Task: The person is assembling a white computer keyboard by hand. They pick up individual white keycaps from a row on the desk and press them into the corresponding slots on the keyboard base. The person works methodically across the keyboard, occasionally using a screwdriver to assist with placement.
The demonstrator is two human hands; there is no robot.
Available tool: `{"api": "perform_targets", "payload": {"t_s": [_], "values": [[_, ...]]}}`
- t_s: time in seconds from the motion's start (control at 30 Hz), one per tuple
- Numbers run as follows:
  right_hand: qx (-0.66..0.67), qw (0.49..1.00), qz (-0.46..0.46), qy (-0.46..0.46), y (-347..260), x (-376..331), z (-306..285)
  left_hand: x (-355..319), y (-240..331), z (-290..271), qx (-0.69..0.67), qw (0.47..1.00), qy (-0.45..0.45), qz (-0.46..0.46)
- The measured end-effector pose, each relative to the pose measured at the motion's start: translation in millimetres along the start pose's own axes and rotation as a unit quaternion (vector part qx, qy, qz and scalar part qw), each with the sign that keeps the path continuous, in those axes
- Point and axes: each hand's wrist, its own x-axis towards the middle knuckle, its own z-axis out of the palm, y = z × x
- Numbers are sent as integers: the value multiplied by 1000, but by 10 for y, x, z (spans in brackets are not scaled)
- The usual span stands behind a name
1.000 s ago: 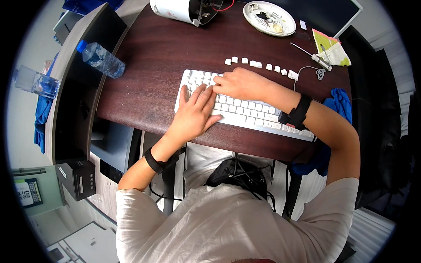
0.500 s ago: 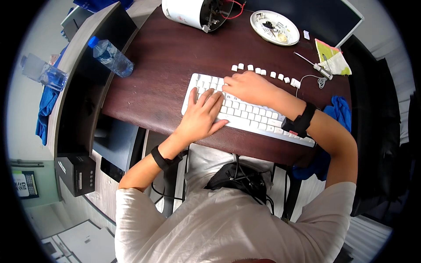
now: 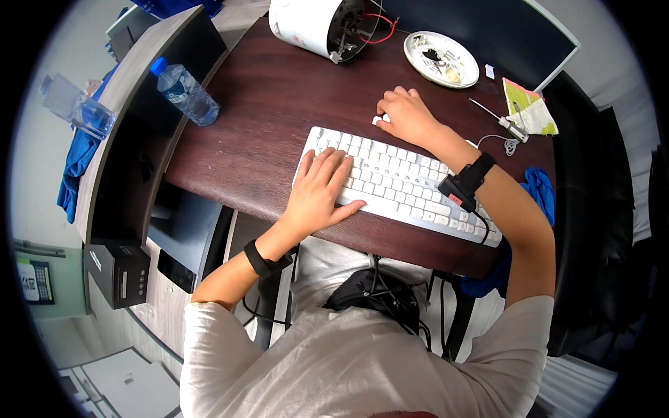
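A white keyboard (image 3: 390,202) lies slantwise near the desk's front edge, with one strip of bare switches (image 3: 394,172) showing between its keys. My left hand (image 3: 317,188) rests open on its left end, fingers spread over the keys and thumb along the front edge. Beyond the keyboard, my right hand (image 3: 408,115) is low over the desk, thumb and forefinger closing round a white keycap (image 3: 386,118). Another loose keycap (image 3: 376,120) sits just left of it. My right hand and forearm cover the desk where the other loose keycaps lay.
A white plate (image 3: 411,64) with small bits, a screwdriver (image 3: 512,129) and a green-and-white cloth (image 3: 533,108) lie toward the back right. At the back stand an opened white appliance (image 3: 303,28) and a monitor (image 3: 488,35). A water bottle (image 3: 185,90) is at left; blue cloth (image 3: 538,195) hangs right.
My right hand has moved from the keyboard's upper left to the loose keycaps beyond it. My left hand stays on the keyboard. The whole view has shifted slightly.
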Motion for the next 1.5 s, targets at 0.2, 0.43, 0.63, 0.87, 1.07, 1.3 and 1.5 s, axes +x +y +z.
{"api": "perform_targets", "payload": {"t_s": [0.2,0.43,0.63,0.87,1.07,1.3,1.5], "values": [[26,998,-14,47,-61,-53,7,-3,-3,6,-4,1000,-5,1],[164,981,-62,87,-581,-556,-250,3,23,-19,-4,1000,-17,21],[153,985,-65,47,-691,-555,-194,19,22,-13,-8,999,-26,33],[98,990,-87,51,-710,-570,-134,48,23,-20,0,998,-33,45],[81,993,-76,33,-783,-565,-189,50,28,-15,8,998,-35,46],[34,993,-109,0,-778,-513,-191,51,19,-11,12,998,-31,52],[42,994,-97,-2,-785,-522,-173,36,4,30,38,997,-38,62]]}}
